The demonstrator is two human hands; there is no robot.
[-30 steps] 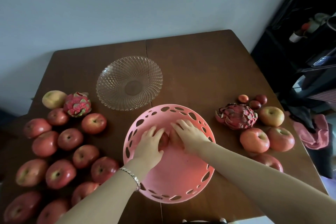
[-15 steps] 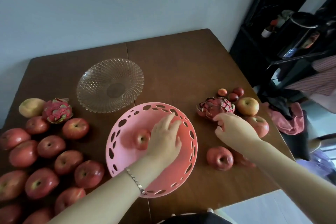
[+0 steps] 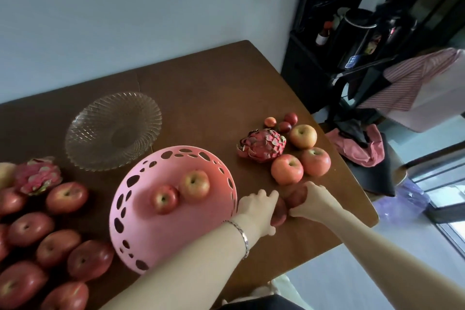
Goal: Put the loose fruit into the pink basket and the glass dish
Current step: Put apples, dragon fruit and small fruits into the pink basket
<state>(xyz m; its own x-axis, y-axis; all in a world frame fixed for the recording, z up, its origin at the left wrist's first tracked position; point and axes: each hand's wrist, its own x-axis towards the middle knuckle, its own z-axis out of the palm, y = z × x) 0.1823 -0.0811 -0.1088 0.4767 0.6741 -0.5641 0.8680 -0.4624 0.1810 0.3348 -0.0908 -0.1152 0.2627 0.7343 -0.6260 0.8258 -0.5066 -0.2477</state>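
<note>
The pink basket (image 3: 141, 229) sits in the middle of the table and holds two apples (image 3: 164, 199), (image 3: 194, 184). Behind it to the left stands the glass dish (image 3: 83, 156), with nothing in it. Just right of the basket, my left hand (image 3: 259, 209) curls around a red apple (image 3: 279, 214) on the table. My right hand (image 3: 313, 200) closes on a second red apple (image 3: 298, 195) beside it. Beyond the hands lie two more apples (image 3: 286, 169), (image 3: 315, 161), a dragon fruit (image 3: 261, 145), a yellowish apple (image 3: 302, 136) and small plums (image 3: 284, 126).
Several red apples (image 3: 66, 194) and another dragon fruit (image 3: 37, 175) crowd the table's left side. The table's right edge (image 3: 352, 173) is close to the fruit there. A dark chair with pink cloth (image 3: 362, 148) and a black shelf stand to the right.
Both hands left the basket, leaving two apples in it. They moved right and now each closes on an apple beside the basket. The camera has swung right.
</note>
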